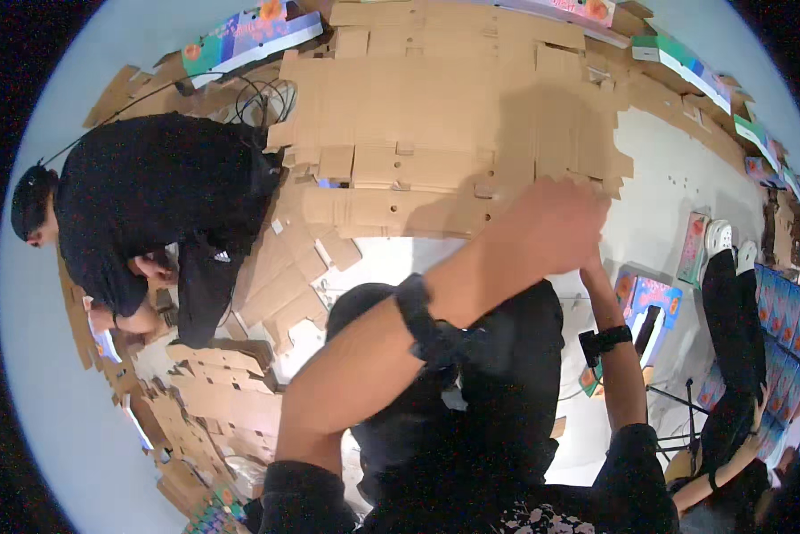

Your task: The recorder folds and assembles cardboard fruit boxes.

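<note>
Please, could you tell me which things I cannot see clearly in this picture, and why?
All in the head view:
- Right hand: mostly covered by the blurred left hand; whether either holds anything cannot be told.
- Purple-and-pink printed cardboard box: cut off by the upper edge.
- Person in black trousers and white clogs: partly cut off by the lower edge.

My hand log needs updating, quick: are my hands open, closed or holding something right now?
Left hand: blurred; open, closed or holding anything, cannot be told.
Right hand: mostly hidden behind the left; its state cannot be told.
</note>
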The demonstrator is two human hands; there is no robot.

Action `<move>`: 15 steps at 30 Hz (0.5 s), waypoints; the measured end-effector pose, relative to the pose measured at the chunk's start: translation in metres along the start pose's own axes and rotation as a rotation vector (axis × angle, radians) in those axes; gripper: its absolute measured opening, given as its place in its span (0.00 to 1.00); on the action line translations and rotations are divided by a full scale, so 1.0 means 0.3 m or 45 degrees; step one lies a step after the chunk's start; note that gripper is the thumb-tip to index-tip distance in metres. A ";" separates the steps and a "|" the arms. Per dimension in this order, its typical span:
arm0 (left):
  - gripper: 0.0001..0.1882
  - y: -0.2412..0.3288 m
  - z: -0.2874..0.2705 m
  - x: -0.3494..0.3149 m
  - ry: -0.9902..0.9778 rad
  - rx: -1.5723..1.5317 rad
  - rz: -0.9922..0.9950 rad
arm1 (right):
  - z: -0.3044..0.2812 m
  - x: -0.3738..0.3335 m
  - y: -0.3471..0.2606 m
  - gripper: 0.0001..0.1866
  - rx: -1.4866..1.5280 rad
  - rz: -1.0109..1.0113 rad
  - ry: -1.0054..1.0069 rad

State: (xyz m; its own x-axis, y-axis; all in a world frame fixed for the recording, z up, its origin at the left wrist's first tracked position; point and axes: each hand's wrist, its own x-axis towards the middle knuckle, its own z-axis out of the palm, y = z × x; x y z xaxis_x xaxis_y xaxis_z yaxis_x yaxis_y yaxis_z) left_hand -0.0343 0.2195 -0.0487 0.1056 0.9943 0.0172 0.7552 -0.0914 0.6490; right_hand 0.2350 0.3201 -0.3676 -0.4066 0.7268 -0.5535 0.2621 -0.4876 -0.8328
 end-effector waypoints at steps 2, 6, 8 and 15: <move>0.15 0.031 0.048 0.024 0.011 -0.032 0.046 | 0.002 0.003 -0.015 0.16 -0.175 -0.066 0.084; 0.14 0.029 0.113 0.066 -0.150 0.013 0.095 | 0.036 -0.025 -0.158 0.16 -0.422 -0.263 0.120; 0.15 0.024 0.127 0.083 -0.127 0.044 0.150 | 0.061 -0.054 -0.257 0.16 -0.478 -0.338 0.099; 0.19 0.010 0.045 0.120 -0.069 -0.118 0.077 | 0.162 -0.184 -0.615 0.15 -0.127 0.025 -0.035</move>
State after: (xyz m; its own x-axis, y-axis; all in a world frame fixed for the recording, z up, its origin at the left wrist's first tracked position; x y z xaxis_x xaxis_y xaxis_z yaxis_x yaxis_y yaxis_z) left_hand -0.0195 0.2542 -0.0563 0.1856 0.9824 0.0189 0.6836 -0.1429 0.7158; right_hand 0.1666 0.3466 -0.1829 -0.4241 0.7031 -0.5707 0.3554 -0.4504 -0.8190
